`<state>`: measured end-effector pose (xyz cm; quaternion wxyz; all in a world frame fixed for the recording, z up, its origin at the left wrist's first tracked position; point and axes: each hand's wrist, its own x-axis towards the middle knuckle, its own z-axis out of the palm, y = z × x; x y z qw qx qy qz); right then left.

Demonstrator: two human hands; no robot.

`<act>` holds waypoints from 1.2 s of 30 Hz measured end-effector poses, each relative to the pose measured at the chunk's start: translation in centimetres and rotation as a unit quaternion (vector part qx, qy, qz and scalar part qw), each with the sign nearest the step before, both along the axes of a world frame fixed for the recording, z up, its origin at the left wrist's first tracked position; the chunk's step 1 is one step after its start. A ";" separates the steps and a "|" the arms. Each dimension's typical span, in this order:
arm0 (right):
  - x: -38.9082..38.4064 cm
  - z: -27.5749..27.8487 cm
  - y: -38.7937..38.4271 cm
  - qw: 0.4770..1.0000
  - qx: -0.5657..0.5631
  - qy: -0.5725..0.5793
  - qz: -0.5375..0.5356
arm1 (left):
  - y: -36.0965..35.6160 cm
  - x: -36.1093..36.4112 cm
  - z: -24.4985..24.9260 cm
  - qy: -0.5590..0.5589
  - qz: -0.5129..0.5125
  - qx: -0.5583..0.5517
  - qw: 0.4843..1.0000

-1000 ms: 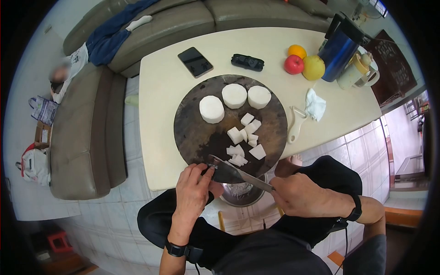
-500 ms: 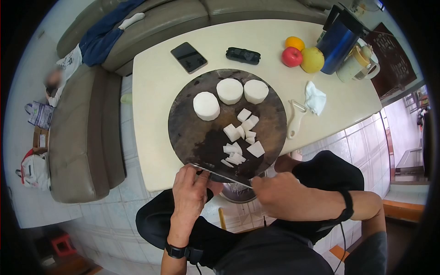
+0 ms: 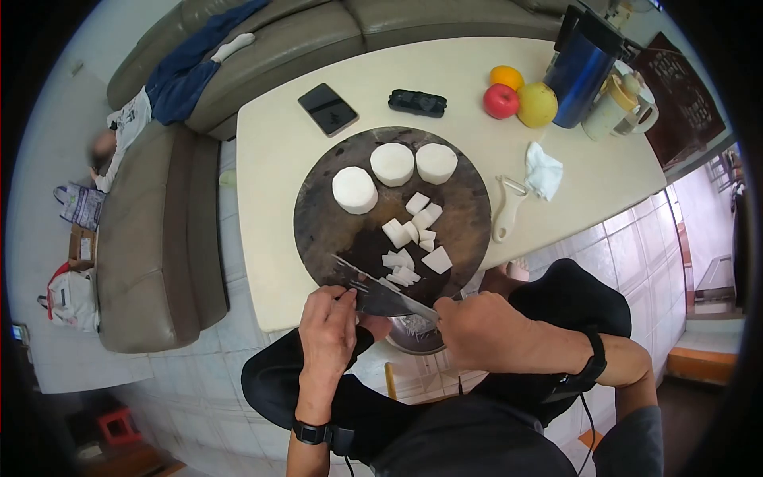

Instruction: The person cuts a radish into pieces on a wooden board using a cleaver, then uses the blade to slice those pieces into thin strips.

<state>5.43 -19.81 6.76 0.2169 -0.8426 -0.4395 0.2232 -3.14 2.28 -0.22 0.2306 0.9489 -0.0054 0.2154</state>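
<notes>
My right hand (image 3: 482,329) is wrapped round the handle of a knife (image 3: 404,300). Its blade slants up and left over the near edge of a round dark cutting board (image 3: 318,230), close to the small white slices. My left hand (image 3: 328,327) is at the board's near left edge, fingertips pressed together; whatever they hold is hidden. Thick peeled chunks that look like white radish (image 3: 392,165) stand towards the far side of the board. Smaller cut white pieces (image 3: 395,233) and thin slices (image 3: 404,276) lie in the middle and nearer to me.
A metal bowl (image 3: 416,340) with white shreds sits below the board's near edge. On the table (image 3: 266,191) are a peeler (image 3: 506,211), a crumpled white cloth (image 3: 544,171), a phone (image 3: 328,110), a black case (image 3: 418,102), fruit (image 3: 537,105) and a blue kettle (image 3: 582,71). A person lies on the sofa.
The knife has moved away from my left fingers, its tip now farther up the board with more of the blade showing. My left hand stays at the edge. The view has shifted slightly.
</notes>
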 end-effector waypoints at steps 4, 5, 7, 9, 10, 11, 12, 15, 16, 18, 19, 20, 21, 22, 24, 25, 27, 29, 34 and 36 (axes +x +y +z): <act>0.9 0.8 -0.9 0.999 0.024 0.021 -0.018 | -0.2 0.4 0.5 -0.012 -0.005 0.005 1.000; 1.1 1.0 -1.1 0.999 0.040 0.021 -0.030 | -0.3 0.6 0.8 -0.011 -0.024 0.026 0.999; 1.3 1.3 -1.5 0.997 0.056 0.024 -0.044 | -0.1 1.1 1.0 0.006 -0.031 0.043 0.999; 1.5 1.4 -1.8 0.993 0.098 0.013 -0.064 | 0.3 2.0 1.1 0.021 -0.038 0.059 0.997; 1.6 1.3 -2.0 0.993 0.098 0.014 -0.065 | 0.5 2.5 1.2 0.021 -0.037 0.071 0.997; 1.7 1.3 -2.1 0.992 0.108 0.006 -0.064 | 0.6 3.0 1.3 0.021 -0.036 0.083 0.996; 1.7 1.3 -2.3 0.991 0.118 -0.002 -0.063 | 0.7 3.4 1.3 0.022 -0.037 0.083 0.996; 1.7 1.1 -2.5 0.989 0.133 0.004 -0.068 | 0.9 4.2 1.2 0.026 -0.025 0.102 0.994; 1.7 1.1 -2.6 0.989 0.133 0.004 -0.070 | 0.8 4.2 1.1 0.016 -0.018 0.102 0.995; 1.6 1.0 -2.8 0.991 0.121 0.003 -0.064 | 0.4 4.1 1.1 0.008 -0.012 0.102 0.995; 1.7 1.0 -2.9 0.990 0.122 0.004 -0.065 | -0.1 3.8 1.3 0.014 -0.018 0.069 0.997; 1.7 1.1 -3.0 0.991 0.118 0.001 -0.066 | -0.6 3.5 1.4 0.021 -0.023 0.035 0.999; 1.6 1.1 -3.1 0.991 0.115 -0.003 -0.066 | -1.1 3.4 1.4 0.023 -0.024 0.036 0.999; 1.6 1.0 -3.1 0.991 0.116 -0.001 -0.067 | -1.6 3.3 1.3 0.036 -0.031 0.016 0.999; 1.7 1.0 -3.2 0.991 0.121 -0.005 -0.064 | -1.8 3.3 1.3 0.048 -0.041 -0.003 0.998; 1.7 1.1 -3.2 0.991 0.121 -0.006 -0.065 | -1.7 3.4 1.2 0.058 -0.041 -0.015 0.997; 1.7 1.1 -3.2 0.990 0.124 0.002 -0.062 | -1.7 3.4 1.1 0.068 -0.042 -0.028 0.996; 1.6 1.0 -3.3 0.991 0.117 0.006 -0.063 | -1.6 3.4 1.3 0.070 -0.057 -0.014 0.996; 1.5 0.9 -3.5 0.991 0.110 0.019 -0.068 | -1.1 2.4 1.1 0.019 -0.074 0.042 0.996; 1.3 0.7 -3.5 0.992 0.108 0.016 -0.066 | -0.6 2.2 1.0 0.000 -0.068 0.072 0.995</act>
